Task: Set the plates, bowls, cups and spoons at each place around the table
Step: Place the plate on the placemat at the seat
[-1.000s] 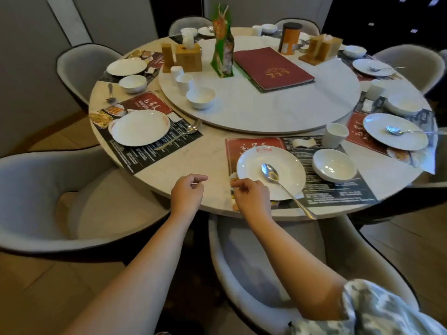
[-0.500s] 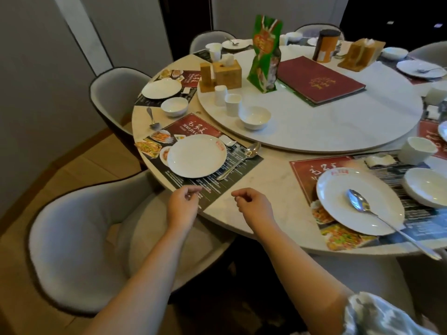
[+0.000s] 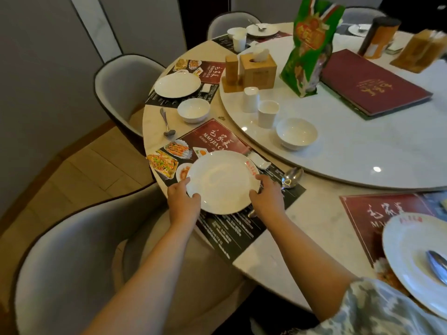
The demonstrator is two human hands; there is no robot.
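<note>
Left hand (image 3: 182,201) grasps the near-left rim of the plate (image 3: 221,181), and right hand (image 3: 267,199) grasps its near-right rim. The plate lies on the placemat (image 3: 232,228), near the table (image 3: 314,221) edge. A spoon (image 3: 291,177) lies just right of the plate; beyond the plate, on the turntable (image 3: 362,151), wait a bowl (image 3: 296,136) and cup (image 3: 267,114). Best to slide it level, square to the placemat, without nudging the spoon.

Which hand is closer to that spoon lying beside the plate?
The right hand: it holds the plate's edge next to the spoon. The left hand holds the opposite edge.
</note>
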